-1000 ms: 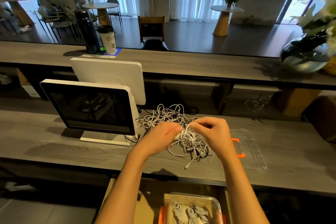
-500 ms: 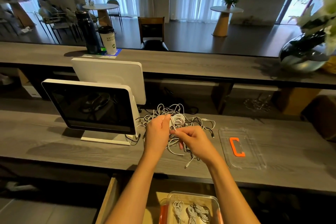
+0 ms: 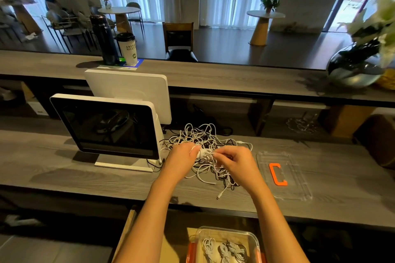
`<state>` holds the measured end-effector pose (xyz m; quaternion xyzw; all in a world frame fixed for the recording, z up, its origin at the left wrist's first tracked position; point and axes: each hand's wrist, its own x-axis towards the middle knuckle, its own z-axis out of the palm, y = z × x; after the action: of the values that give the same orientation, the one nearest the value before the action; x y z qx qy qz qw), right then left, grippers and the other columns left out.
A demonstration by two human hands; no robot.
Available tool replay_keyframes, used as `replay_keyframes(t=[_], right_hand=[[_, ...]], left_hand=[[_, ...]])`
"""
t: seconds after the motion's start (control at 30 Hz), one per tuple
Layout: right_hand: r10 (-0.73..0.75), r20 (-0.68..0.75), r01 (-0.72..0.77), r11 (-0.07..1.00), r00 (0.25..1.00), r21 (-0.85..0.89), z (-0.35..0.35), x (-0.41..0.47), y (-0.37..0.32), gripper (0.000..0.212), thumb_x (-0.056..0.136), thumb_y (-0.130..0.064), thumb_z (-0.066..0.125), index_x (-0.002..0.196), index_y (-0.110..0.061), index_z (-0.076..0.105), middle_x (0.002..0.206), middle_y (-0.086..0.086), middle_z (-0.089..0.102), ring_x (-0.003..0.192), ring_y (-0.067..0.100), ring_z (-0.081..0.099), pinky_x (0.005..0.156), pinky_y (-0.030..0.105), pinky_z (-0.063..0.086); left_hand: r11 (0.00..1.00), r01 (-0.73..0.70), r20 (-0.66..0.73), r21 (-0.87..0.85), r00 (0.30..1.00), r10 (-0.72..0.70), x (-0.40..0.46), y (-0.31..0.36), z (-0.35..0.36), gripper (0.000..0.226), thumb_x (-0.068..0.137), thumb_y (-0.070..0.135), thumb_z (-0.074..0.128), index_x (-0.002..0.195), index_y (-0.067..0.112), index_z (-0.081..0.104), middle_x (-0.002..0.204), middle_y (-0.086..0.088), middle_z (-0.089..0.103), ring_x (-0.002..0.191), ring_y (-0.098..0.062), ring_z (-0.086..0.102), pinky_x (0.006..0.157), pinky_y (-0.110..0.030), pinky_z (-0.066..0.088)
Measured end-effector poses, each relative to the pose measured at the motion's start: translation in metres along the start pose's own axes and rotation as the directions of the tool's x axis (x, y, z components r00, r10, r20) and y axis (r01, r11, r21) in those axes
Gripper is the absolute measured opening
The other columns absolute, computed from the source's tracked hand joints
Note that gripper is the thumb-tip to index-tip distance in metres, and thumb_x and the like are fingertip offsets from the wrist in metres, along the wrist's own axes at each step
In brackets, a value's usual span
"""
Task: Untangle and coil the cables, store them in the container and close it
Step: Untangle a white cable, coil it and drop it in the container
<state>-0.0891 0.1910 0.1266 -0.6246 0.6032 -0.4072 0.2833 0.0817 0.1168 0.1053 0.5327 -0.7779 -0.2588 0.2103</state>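
Two hands, left (image 3: 181, 159) and right (image 3: 236, 162), both grasp one small white coil (image 3: 205, 153) (long axis left-right) above one cable tangle (image 3: 205, 141); three coils (image 3: 224, 251) fill one container (image 3: 255, 241).

A white-framed monitor (image 3: 106, 126) is standing on the grey wood-grain worktop (image 3: 64, 177), a second white screen (image 3: 128, 89) backing it. A dark flask (image 3: 104, 40) and a lidded paper cup (image 3: 127, 48) are sitting on the upper ledge (image 3: 235, 77), where a round vase (image 3: 352, 70) is holding pale flowers.
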Motion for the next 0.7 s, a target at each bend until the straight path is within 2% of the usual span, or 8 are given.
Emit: replay_keyframes(t=[0.1,0.23,0.33,0.47,0.57,0.67,0.7], right_hand=[[0.009,-0.161,-0.003,0.999,0.987,0.038,0.001,0.003,0.001,0.010,0.091,-0.017,0.070,0.084,-0.019,0.078,0.070,-0.011,0.071,0.070,0.002,0.066,0.065,0.015,0.050],[0.120,-0.222,-0.074,0.976,0.967,0.206,-0.001,0.004,0.005,0.009,0.088,-0.016,0.074,0.080,-0.018,0.077,0.075,-0.007,0.073,0.072,0.007,0.067,0.062,0.018,0.052],[0.274,-0.171,-0.193,0.905,0.946,0.380,-0.002,0.003,0.006,0.008,0.087,-0.016,0.074,0.080,-0.016,0.079,0.075,-0.003,0.074,0.073,0.012,0.068,0.061,0.024,0.053],[0.436,-0.009,-0.351,0.737,0.900,0.578,-0.001,0.001,0.000,0.009,0.089,-0.012,0.070,0.088,-0.005,0.075,0.075,0.008,0.072,0.070,0.018,0.068,0.063,0.031,0.057],[0.481,0.101,-0.437,0.663,0.871,0.608,-0.003,0.001,-0.002,0.014,0.091,-0.013,0.067,0.096,-0.001,0.072,0.081,0.013,0.072,0.073,0.022,0.069,0.069,0.037,0.060],[0.481,0.139,-0.450,0.626,0.866,0.637,-0.003,0.002,-0.003,0.017,0.092,-0.012,0.067,0.101,0.002,0.071,0.085,0.017,0.070,0.077,0.024,0.067,0.067,0.034,0.060],[0.466,0.120,-0.426,0.635,0.876,0.644,-0.002,0.002,-0.003,0.016,0.092,-0.010,0.067,0.100,0.003,0.071,0.086,0.019,0.070,0.078,0.026,0.068,0.067,0.034,0.061]], left_hand=[[0.998,-0.064,0.069,-0.003,0.996,0.064,-0.004,0.007,-0.001,0.041,0.105,0.031,0.044,0.067,0.018,0.042,0.064,0.001,0.046,0.064,-0.019,0.044,0.061,-0.035,0.030],[0.988,-0.150,0.099,0.028,0.984,0.147,-0.009,0.012,-0.002,0.037,0.106,0.036,0.041,0.075,0.016,0.047,0.065,0.001,0.049,0.064,-0.019,0.047,0.062,-0.036,0.036],[0.964,-0.249,0.065,0.096,0.968,0.243,-0.012,0.015,0.000,0.031,0.106,0.038,0.038,0.080,0.022,0.045,0.068,0.005,0.049,0.070,-0.023,0.053,0.069,-0.039,0.043],[0.932,-0.343,-0.050,0.116,0.935,0.350,-0.014,0.012,0.009,0.035,0.104,0.043,0.031,0.092,0.020,0.055,0.083,0.005,0.055,0.074,-0.024,0.057,0.069,-0.042,0.047],[0.906,-0.399,-0.158,0.144,0.894,0.419,-0.015,0.009,0.015,0.045,0.101,0.050,0.026,0.095,0.019,0.059,0.084,0.006,0.055,0.067,-0.019,0.056,0.059,-0.038,0.046],[0.855,-0.478,-0.271,0.200,0.812,0.517,-0.014,0.007,0.018,0.037,0.103,0.041,0.036,0.093,0.016,0.062,0.079,0.005,0.056,0.062,-0.016,0.053,0.050,-0.036,0.044],[0.861,-0.479,-0.285,0.168,0.813,0.508,-0.014,0.006,0.019,0.036,0.103,0.040,0.038,0.093,0.016,0.063,0.080,0.005,0.056,0.063,-0.015,0.053,0.051,-0.036,0.045]])
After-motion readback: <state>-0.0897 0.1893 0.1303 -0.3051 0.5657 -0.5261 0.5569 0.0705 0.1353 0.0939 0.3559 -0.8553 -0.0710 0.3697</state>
